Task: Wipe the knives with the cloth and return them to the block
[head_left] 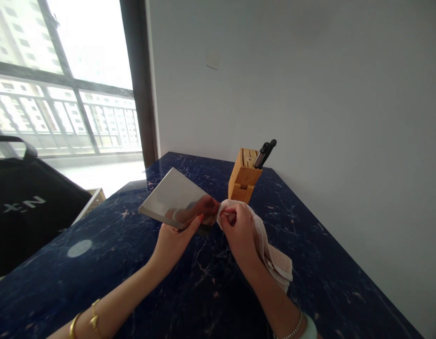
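My left hand (175, 238) grips a broad shiny cleaver (173, 200) from below, thumb along its lower edge, blade held flat above the dark blue marble table (115, 245). My right hand (239, 228) is closed on a pale pink cloth (270, 254), pinching it against the cleaver near its handle end. The cloth trails down past my right wrist onto the table. The cleaver's handle is hidden behind the cloth and fingers.
A wooden knife block (243, 179) with black handles (264, 153) sticking out stands just behind my hands, near the white wall (310, 94). A black bag (23, 202) sits at the left, by a large window (62, 75).
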A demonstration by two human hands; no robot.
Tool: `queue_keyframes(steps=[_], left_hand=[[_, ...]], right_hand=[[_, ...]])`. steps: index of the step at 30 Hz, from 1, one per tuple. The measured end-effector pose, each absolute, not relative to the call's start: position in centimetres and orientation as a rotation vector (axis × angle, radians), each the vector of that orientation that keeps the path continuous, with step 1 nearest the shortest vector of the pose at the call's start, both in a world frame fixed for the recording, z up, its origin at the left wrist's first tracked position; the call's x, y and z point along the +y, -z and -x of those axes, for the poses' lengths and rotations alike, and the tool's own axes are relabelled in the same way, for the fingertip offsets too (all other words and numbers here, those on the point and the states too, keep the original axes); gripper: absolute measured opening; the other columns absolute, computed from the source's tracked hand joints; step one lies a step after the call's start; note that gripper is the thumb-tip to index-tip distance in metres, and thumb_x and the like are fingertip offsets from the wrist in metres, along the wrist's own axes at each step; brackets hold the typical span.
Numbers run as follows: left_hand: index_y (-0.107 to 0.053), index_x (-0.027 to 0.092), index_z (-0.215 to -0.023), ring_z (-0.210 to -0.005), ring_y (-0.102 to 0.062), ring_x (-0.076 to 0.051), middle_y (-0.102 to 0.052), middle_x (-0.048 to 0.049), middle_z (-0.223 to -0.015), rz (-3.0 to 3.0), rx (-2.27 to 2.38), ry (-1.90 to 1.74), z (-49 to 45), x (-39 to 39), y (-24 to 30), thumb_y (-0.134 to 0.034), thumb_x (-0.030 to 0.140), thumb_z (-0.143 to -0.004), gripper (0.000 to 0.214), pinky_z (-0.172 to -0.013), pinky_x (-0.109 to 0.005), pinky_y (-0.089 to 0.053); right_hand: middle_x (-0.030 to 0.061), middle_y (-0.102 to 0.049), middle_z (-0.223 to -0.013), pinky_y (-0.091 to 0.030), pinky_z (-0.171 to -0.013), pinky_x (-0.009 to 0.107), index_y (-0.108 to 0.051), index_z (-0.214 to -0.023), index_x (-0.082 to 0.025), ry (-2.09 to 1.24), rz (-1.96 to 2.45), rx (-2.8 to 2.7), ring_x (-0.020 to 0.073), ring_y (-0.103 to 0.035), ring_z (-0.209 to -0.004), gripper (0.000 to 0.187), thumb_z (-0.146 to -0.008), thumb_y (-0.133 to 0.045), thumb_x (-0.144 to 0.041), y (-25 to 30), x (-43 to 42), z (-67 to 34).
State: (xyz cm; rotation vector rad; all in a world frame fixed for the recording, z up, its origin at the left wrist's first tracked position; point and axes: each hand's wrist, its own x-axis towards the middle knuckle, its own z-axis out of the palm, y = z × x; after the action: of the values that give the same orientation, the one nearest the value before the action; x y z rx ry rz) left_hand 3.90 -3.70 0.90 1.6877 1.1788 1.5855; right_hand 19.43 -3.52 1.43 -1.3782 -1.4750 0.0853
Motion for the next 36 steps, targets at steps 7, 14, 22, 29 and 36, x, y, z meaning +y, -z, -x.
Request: queue_keyframes(steps=[7, 14, 22, 29, 36], left_hand=[[-0.069, 0.015, -0.086, -0.084, -0.063, -0.022, -0.07, -0.0046, -0.09, -1.685, 1.229, -1.568, -3.7, -3.4, -0.6, -0.062, 0.032, -0.071, 0.024, -0.078, -0.028, -0.048], [-0.068, 0.014, -0.083, -0.078, -0.064, -0.021, -0.071, -0.0038, -0.085, -1.636, 1.277, -1.541, -3.5, -3.2, -0.7, -0.063, 0.032, -0.07, 0.023, -0.073, -0.028, -0.05], [-0.071, 0.018, -0.08, -0.08, -0.064, -0.022, -0.071, -0.0022, -0.084, -1.709, 1.124, -1.55, -3.9, -3.7, -0.9, -0.062, 0.027, -0.07, 0.016, -0.08, -0.03, -0.049], [-0.072, 0.018, -0.08, -0.081, -0.064, -0.023, -0.072, -0.0023, -0.082, -1.6, 1.15, -1.58, -3.9, -3.7, -1.0, -0.066, 0.027, -0.067, 0.017, -0.079, -0.031, -0.049], [-0.071, 0.019, -0.08, -0.081, -0.064, -0.022, -0.071, -0.0021, -0.084, -1.708, 1.14, -1.553, -4.0, -3.7, -0.9, -0.064, 0.027, -0.069, 0.016, -0.081, -0.031, -0.048]], right_hand=[[-0.0031, -0.048, -0.07, -0.038, -0.061, 0.026, -0.046, -0.068, -0.021, -0.126, 1.346, -1.47, 0.0127, -0.046, -0.064, 0.009, -0.067, -0.051, -0.014, -1.2, -3.6, -19.3], [-0.0018, -0.052, -0.072, -0.039, -0.065, 0.028, -0.05, -0.067, -0.021, -0.153, 1.327, -1.522, 0.0142, -0.048, -0.069, 0.008, -0.066, -0.052, -0.014, -1.2, -3.6, -19.5], [-0.0004, -0.054, -0.079, -0.042, -0.067, 0.028, -0.052, -0.075, -0.021, -0.206, 1.341, -1.383, 0.0147, -0.052, -0.072, 0.006, -0.07, -0.052, -0.023, -1.1, -2.8, -20.9], [-0.0008, -0.054, -0.078, -0.041, -0.069, 0.029, -0.05, -0.075, -0.021, -0.189, 1.38, -1.425, 0.0146, -0.052, -0.07, 0.005, -0.071, -0.051, -0.022, -1.2, -3.5, -20.1], [-0.0009, -0.055, -0.076, -0.042, -0.066, 0.029, -0.049, -0.079, -0.021, -0.207, 1.376, -1.396, 0.0146, -0.052, -0.068, 0.007, -0.074, -0.05, -0.026, -0.8, -3.0, -20.7]])
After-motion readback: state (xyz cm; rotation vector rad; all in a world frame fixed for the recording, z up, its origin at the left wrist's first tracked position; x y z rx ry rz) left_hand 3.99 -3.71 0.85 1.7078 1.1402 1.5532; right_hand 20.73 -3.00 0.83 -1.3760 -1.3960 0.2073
